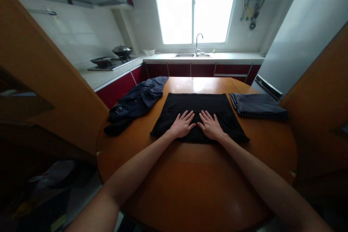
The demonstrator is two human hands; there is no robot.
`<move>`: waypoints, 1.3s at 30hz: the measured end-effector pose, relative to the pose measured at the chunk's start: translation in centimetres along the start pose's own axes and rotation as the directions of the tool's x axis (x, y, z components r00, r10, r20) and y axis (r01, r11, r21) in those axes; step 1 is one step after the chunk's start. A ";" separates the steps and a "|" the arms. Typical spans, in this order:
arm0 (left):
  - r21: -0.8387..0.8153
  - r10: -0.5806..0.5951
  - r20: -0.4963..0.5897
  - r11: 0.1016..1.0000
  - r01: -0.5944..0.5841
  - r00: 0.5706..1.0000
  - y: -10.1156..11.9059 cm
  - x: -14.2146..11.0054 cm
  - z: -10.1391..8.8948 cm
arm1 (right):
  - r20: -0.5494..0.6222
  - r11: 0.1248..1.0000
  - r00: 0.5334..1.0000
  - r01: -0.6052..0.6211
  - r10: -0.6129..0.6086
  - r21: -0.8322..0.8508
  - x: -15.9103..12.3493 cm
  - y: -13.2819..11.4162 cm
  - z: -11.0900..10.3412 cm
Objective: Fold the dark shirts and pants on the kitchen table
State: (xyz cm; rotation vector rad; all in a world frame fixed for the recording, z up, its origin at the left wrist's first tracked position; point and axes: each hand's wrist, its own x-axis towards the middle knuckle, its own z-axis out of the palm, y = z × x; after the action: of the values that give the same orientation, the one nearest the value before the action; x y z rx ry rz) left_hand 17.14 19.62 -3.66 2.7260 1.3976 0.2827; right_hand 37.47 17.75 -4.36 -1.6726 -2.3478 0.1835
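A black garment [199, 102] lies folded into a wide flat shape on the round wooden table [195, 177]. My left hand [182, 124] rests palm down on its near half, left of the middle, fingers stretched out. Beside it, my right hand [210, 125] lies flat on the same cloth, fingers spread forward. A small gap separates the two thumbs. Neither hand grips anything. What kind of garment it is I cannot tell.
Dark blue crumpled clothing [138, 101] lies along the table's left edge. A folded grey cloth stack [258, 105] sits at the right. Beyond the table are a counter with a sink [185, 55], a stove with pans [122, 50], and a fridge [299, 32] at the right.
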 end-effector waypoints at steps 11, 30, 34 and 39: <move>-0.090 -0.491 -0.106 0.871 0.483 0.865 -10.6 -2.2 -2.6 | -0.155 0.902 0.889 -0.417 0.431 0.115 0.1 9.6 -1.9; -0.184 -0.640 -0.222 0.768 0.613 0.735 -12.9 -0.6 -2.1 | -0.272 0.836 0.790 -0.526 0.549 0.157 0.7 12.2 -4.0; -0.120 -0.640 -0.198 0.768 0.629 0.743 -12.1 -0.8 -2.8 | -0.250 0.842 0.805 -0.531 0.538 0.099 0.4 11.8 -4.0; 0.017 -0.261 -0.208 0.963 0.271 0.942 -7.3 -1.3 -3.4 | -0.372 0.943 0.871 -0.330 0.320 0.037 0.4 7.8 -3.3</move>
State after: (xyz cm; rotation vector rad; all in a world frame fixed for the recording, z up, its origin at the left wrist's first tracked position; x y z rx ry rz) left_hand 9.94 22.78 -1.48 2.5575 1.8236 0.5315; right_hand 45.35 20.54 -3.02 -1.9122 -1.7916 -0.1042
